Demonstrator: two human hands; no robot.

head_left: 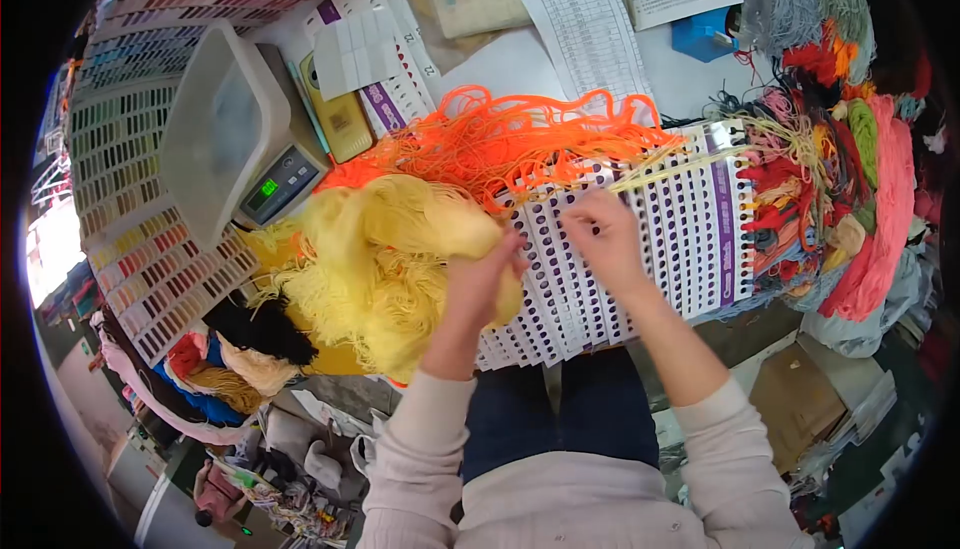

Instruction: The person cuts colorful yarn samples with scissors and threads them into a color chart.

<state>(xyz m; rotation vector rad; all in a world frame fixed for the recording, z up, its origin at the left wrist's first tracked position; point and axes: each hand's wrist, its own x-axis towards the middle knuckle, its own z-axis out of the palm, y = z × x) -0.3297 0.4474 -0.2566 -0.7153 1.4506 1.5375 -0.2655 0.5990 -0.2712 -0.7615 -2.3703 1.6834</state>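
A large, fluffy hank of yellow thread (385, 289) lies in loose loops to the left of centre. My left hand (482, 274) is closed on its right side, with a bunched loop of it rising above the fingers. My right hand (605, 239) hovers over the white punched cards (650, 249), apart from my left one. Its fingers are curled into a pinch, and whatever they hold is too fine to make out. Just beyond the right fingertips, pale yellow strands (690, 161) stretch across the cards. Bright orange thread (500, 144) is heaped behind both hands.
A scale (275, 184) with a white pan stands at the left beside thread colour charts (130, 159). Printed sheets (585, 29) and a phone-like gold object (342, 124) lie at the back. Mixed coloured thread bundles (800, 189) crowd the right. Another person (215, 494) is far off, lower left.
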